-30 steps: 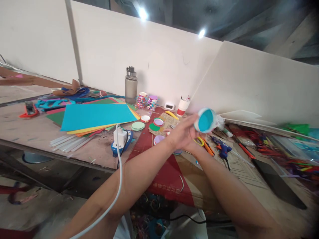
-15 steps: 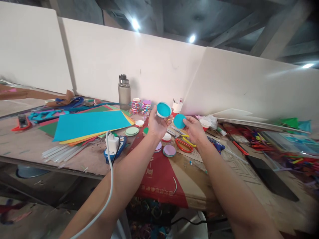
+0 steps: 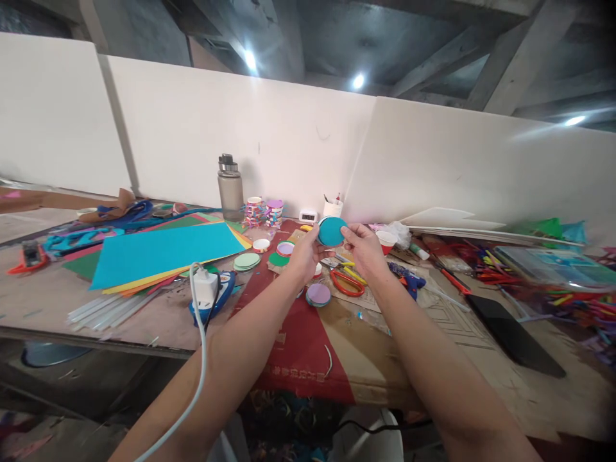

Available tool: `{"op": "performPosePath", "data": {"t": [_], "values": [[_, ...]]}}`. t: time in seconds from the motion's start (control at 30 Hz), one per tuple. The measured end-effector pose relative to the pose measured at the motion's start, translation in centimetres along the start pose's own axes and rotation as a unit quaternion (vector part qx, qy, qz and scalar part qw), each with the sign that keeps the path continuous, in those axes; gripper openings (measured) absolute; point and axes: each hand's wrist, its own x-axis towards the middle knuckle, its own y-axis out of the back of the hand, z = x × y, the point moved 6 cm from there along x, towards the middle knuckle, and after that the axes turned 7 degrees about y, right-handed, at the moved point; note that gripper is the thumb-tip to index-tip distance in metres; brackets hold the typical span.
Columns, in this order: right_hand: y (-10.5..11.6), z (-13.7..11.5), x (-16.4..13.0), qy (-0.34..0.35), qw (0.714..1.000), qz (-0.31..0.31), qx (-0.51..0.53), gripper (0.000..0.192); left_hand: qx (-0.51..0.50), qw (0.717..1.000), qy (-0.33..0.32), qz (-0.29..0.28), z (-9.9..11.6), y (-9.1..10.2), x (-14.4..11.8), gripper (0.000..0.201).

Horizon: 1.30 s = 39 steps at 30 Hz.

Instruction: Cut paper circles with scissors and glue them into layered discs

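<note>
Both hands meet above the middle of the surface (image 3: 158, 308), holding one teal disc (image 3: 332, 231) between them. The left hand (image 3: 305, 255) grips it from the left and below, fingers curled shut around its edge; the right hand (image 3: 362, 249) pinches its right rim, thumb on the near side. Whether a shallow cap sits behind the teal face cannot be told from here — only the flat round front shows, turned toward the camera. The disc is lifted clear of the clutter, directly over the red scissors (image 3: 347, 282) and the lilac paper circle (image 3: 318, 294). Neither hand is nearer; it lies squarely between the two sets of fingertips. Farther left lie the stack of coloured paper sheets (image 3: 163, 249) and a grey water bottle (image 3: 230, 187) against the white wall — a blue glue gun (image 3: 407, 277) sits just right of the hands
</note>
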Motion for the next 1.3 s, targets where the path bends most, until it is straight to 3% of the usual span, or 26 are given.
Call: {"op": "performPosePath", "data": {"t": [0.17, 0.37, 0.5, 0.73, 0.97, 1.3], "values": [[0.1, -0.1, 0.0, 0.032, 0.998, 0.021, -0.054, 0.03, 0.029, 0.999, -0.035, -0.013, -0.3, 0.0, 0.1, 0.039], [-0.2, -1.0, -0.3, 0.103, 0.981, 0.001, -0.164, 0.026, 0.104, 0.99, -0.085, -0.039, -0.3, -0.1, 0.2, 0.046], [0.2, -1.1, -0.2, 0.116, 0.975, 0.014, -0.189, 0.035, 0.113, 0.987, -0.101, -0.046, -0.3, 0.1, 0.4, 0.043], [-0.2, -0.4, 0.2, 0.051, 0.984, -0.037, -0.165, 0.029, 0.121, 0.986, -0.099, -0.062, -0.1, 0.1, 0.6, 0.04], [-0.3, 0.2, -0.4, -0.047, 0.998, -0.027, -0.018, 0.037, 0.102, 0.989, -0.079, -0.07, -0.5, 0.0, 0.3, 0.044], [-0.3, 0.2, -0.5, -0.082, 0.996, -0.032, -0.001, 0.043, 0.114, 0.988, -0.07, -0.081, -0.7, -0.2, 0.5, 0.043]]}}
